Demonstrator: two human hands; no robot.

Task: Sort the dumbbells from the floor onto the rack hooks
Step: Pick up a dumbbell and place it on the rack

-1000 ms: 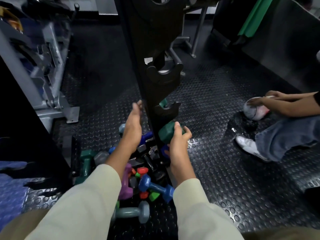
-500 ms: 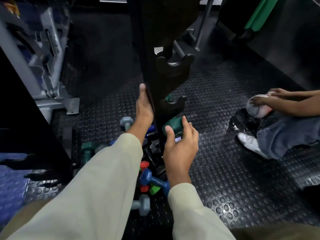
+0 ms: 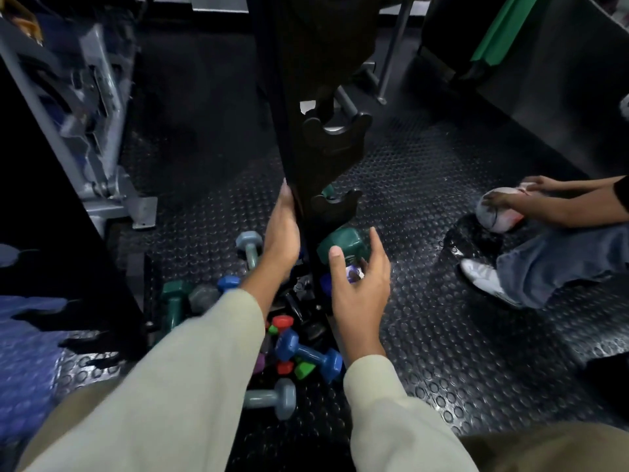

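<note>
1. The left arm, in a pale beige sleeve, reaches forward and up from the lower left of the head view, the wrist bare past the cuff.
2. The left hand is flat, its fingers straight and together, pointing away from the person, with the palm side turned to the right.
3. The right arm, in the same sleeve, comes up from the lower right.
4. The right hand shows its back, fingers spread and loosely bent, thumb raised, holding nothing.

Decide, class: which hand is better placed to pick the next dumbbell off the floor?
Right. The right hand hangs open and free beside the green dumbbell, while the left hand lies flat against the rack post.
</note>
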